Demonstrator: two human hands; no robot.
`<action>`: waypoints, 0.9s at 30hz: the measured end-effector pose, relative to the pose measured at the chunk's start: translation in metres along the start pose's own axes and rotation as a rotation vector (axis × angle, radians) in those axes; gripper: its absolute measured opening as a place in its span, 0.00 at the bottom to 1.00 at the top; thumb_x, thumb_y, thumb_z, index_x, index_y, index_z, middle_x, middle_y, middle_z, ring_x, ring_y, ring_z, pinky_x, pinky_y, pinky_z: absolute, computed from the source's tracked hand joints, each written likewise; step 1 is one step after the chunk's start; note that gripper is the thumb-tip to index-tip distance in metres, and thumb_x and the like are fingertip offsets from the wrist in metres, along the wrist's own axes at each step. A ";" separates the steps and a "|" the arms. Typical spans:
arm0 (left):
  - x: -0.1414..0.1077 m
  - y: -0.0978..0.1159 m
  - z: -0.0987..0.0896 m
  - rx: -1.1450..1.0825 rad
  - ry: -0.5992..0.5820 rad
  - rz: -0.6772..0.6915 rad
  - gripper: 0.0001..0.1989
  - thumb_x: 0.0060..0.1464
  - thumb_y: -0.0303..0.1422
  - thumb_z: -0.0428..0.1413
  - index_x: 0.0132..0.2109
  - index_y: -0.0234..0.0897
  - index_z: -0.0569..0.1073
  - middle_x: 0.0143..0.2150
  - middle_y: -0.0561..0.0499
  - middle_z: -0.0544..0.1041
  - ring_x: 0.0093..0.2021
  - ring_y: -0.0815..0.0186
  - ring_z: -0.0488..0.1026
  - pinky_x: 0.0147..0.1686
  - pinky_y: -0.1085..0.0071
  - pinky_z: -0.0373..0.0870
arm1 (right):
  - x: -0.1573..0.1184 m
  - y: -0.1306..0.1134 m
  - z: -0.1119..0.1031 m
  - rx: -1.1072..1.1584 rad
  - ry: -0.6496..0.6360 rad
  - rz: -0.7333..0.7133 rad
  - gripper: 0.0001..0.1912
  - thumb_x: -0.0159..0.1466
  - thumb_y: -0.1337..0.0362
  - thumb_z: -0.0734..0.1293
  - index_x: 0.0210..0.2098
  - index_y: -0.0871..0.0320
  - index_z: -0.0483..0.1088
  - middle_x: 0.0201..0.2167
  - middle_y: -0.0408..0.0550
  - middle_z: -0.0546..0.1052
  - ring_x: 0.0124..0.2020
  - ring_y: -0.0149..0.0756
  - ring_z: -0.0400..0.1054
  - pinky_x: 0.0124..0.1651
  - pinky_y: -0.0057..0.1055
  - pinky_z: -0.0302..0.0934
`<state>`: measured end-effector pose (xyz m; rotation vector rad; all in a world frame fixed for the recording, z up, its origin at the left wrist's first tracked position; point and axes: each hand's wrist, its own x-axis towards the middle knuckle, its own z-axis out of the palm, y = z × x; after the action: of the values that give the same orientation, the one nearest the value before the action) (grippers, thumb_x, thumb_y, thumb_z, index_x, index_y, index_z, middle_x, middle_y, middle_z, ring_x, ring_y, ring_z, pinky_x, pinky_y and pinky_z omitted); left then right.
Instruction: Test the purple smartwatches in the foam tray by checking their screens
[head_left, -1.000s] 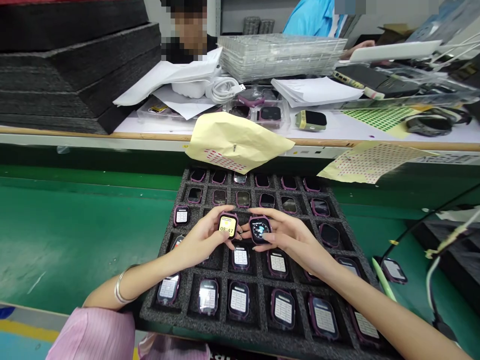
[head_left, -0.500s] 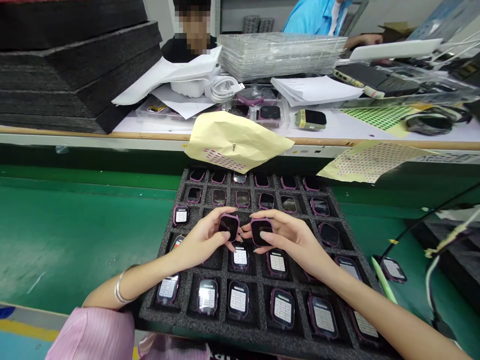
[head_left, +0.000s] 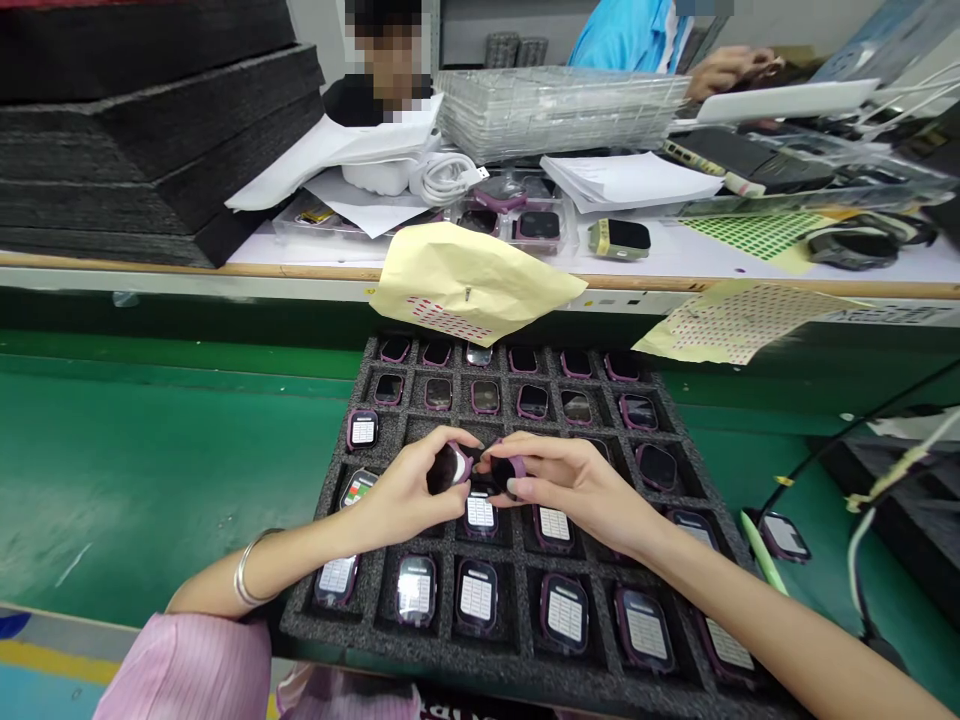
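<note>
Between the thumb and fingers of my left hand (head_left: 424,487) is a purple-framed smartwatch body (head_left: 444,468), tilted so a bright glint shows near its edge. My right hand (head_left: 566,478) grips a second purple smartwatch body (head_left: 504,470), its dark face partly covered by the fingers. The two watches are close together above the middle of a black foam tray (head_left: 499,655). Strapless purple watches fill many of its compartments. The back rows have dark screens; several near ones, such as this lit watch (head_left: 565,613), show a white grid.
A yellow sticker sheet (head_left: 472,280) hangs over the shelf edge behind the tray. Black foam trays (head_left: 150,160) are stacked at left, clear plastic trays (head_left: 559,115) at the back. A green pen (head_left: 763,552) and another watch (head_left: 785,537) lie right. Co-workers sit across.
Both watches have turned in my fingers, so their faces now tilt away from the flat view seen before. My hands stay over the same part of the tray.
</note>
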<state>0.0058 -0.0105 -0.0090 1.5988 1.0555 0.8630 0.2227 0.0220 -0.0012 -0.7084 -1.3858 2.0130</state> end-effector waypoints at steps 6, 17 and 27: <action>0.001 -0.002 0.003 -0.045 0.072 0.014 0.20 0.54 0.27 0.54 0.54 0.38 0.63 0.35 0.52 0.70 0.34 0.67 0.67 0.35 0.72 0.65 | 0.001 0.002 0.003 0.044 0.055 0.052 0.19 0.59 0.64 0.74 0.50 0.55 0.73 0.45 0.50 0.75 0.49 0.46 0.70 0.49 0.47 0.70; 0.002 -0.002 0.002 0.048 0.063 -0.002 0.19 0.51 0.25 0.53 0.52 0.38 0.65 0.36 0.52 0.69 0.35 0.67 0.66 0.36 0.72 0.64 | -0.005 -0.008 0.002 0.061 0.031 0.004 0.17 0.59 0.65 0.74 0.48 0.58 0.75 0.43 0.52 0.75 0.50 0.46 0.68 0.48 0.47 0.70; 0.003 -0.007 0.004 0.060 0.089 0.029 0.20 0.53 0.28 0.53 0.54 0.38 0.64 0.36 0.52 0.69 0.35 0.66 0.66 0.37 0.72 0.63 | -0.007 -0.010 -0.002 0.077 0.042 0.009 0.20 0.58 0.66 0.75 0.49 0.59 0.73 0.41 0.53 0.76 0.47 0.44 0.71 0.44 0.42 0.73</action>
<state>0.0094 -0.0079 -0.0173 1.6418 1.1329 0.9374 0.2304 0.0215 0.0084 -0.7200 -1.2756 2.0350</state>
